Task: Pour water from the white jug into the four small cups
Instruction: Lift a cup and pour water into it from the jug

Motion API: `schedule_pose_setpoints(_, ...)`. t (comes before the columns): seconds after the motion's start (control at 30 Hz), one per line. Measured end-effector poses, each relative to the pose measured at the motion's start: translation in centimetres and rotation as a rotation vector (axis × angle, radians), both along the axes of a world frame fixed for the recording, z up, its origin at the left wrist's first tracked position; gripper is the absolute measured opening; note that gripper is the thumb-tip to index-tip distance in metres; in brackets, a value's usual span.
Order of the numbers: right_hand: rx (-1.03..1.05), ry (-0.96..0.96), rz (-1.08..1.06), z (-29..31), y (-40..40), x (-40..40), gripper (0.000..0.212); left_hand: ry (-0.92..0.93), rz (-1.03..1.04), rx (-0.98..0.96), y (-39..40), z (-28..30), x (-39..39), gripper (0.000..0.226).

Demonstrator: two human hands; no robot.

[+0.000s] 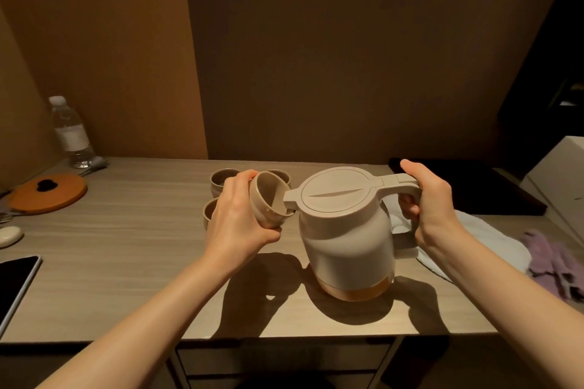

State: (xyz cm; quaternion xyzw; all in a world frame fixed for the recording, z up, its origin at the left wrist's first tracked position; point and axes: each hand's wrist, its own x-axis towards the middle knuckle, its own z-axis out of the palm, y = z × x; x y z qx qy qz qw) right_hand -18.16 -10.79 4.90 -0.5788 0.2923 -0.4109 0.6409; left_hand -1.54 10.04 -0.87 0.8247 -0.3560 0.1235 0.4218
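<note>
Nearest the viewer, two bare forearms reach out over the table (126,262). The right hand (423,202) is clenched round the handle of the white jug (344,230), which is lifted off the wood and tipped leftward, its shadow lying beneath it; holding it by the handle leaves the wrist free to set the tilt. The left hand (235,218) grasps one small cup (268,199), tilted with its mouth turned toward the jug's spout (292,196), which sits right at the cup's rim (probably so that water falls a short way and does not splash). No stream can be made out, so whether pouring has begun is unclear.

Behind the left hand stand three more cups (221,180), close together on the table, partly hidden; their contents cannot be judged. Right of the jug lies a white cloth (486,237), likely there for drips. Farther left sit an orange lid (47,193) and, at the back, a water bottle (71,133).
</note>
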Motion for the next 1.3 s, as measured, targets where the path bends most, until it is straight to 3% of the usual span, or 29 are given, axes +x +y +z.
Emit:
schedule_pose_setpoints(0.57, -0.096, 0.086, 0.054, -0.4, 0.4, 0.7, 0.054, 0.088, 0.014, -0.053, 0.5, -3.4, -0.7, 0.102)
schedule_pose_setpoints(0.97, -0.112, 0.112, 0.064, -0.3, 0.3, 1.0, 0.045, 0.127, 0.012, -0.09, 0.6, -4.5, -1.4, 0.104)
schedule_pose_setpoints(1.3, -0.122, 0.138, 0.069, -0.2, 0.6, 1.1, 0.055, 0.173, 0.012, -0.111, 0.6, -5.1, -2.0, 0.102)
